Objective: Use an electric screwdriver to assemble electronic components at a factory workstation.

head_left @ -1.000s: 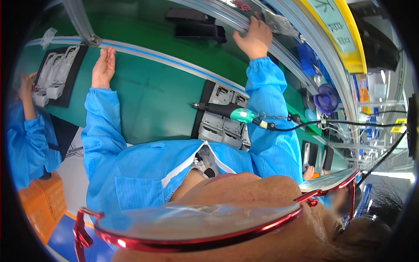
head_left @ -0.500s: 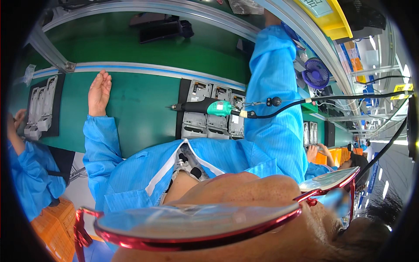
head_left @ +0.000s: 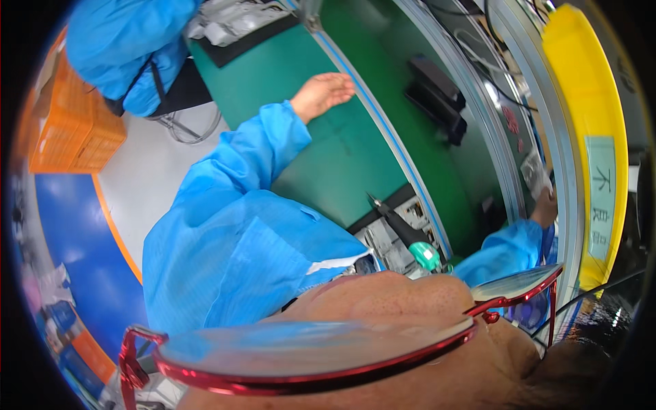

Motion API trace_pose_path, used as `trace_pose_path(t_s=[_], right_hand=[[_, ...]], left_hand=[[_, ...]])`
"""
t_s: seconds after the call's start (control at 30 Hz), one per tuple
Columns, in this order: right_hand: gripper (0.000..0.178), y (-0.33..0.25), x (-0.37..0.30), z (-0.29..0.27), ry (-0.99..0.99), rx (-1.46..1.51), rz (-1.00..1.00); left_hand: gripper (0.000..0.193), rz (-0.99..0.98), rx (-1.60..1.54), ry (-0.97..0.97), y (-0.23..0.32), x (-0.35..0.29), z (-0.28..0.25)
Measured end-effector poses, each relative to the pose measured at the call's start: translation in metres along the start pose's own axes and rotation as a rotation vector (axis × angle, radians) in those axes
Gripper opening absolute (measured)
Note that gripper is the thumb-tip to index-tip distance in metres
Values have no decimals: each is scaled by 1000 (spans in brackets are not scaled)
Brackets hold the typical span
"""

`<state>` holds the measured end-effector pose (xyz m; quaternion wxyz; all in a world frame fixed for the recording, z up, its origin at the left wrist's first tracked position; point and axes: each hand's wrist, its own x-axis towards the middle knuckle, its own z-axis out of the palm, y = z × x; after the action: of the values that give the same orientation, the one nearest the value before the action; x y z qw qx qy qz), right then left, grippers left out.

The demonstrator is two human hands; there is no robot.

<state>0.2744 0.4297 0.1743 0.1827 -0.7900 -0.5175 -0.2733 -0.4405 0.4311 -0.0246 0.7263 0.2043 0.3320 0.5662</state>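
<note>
My left hand (head_left: 324, 92) lies flat on the green table mat (head_left: 342, 157) and holds nothing. My right hand (head_left: 544, 210) is stretched far out to the metal rail at the back of the bench, just under a small white item (head_left: 535, 174); its fingers are hidden, so the grip is unclear. Between my blue sleeves hangs a black and green electric screwdriver (head_left: 410, 238). Its tip is above a black tray of grey metal parts (head_left: 393, 246).
A black device (head_left: 437, 96) lies on the mat near the rail. A co-worker in a blue coat (head_left: 123, 48) sits beside another tray of parts (head_left: 232, 20). An orange crate (head_left: 68, 126) stands on the floor. A yellow panel (head_left: 581, 137) runs overhead.
The view has rolled sharply. My right arm has stretched farther out toward the back rail. My left hand stays flat on the mat, and the screwdriver still hangs over the tray.
</note>
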Motion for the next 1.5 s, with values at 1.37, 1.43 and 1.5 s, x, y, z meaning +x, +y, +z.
trace_pose_path(t_s=[1.37,1.43,1.5], right_hand=[[48,-64,-68,-60,-39,617,355],[48,-66,-66,-61,-32,622,345],[46,-70,-66,-62,-45,604,340]], left_hand=[[32,449,-509,375,186,89,-91],[33,466,-478,366,195,93,-92],[35,480,-474,413,202,99,-93]])
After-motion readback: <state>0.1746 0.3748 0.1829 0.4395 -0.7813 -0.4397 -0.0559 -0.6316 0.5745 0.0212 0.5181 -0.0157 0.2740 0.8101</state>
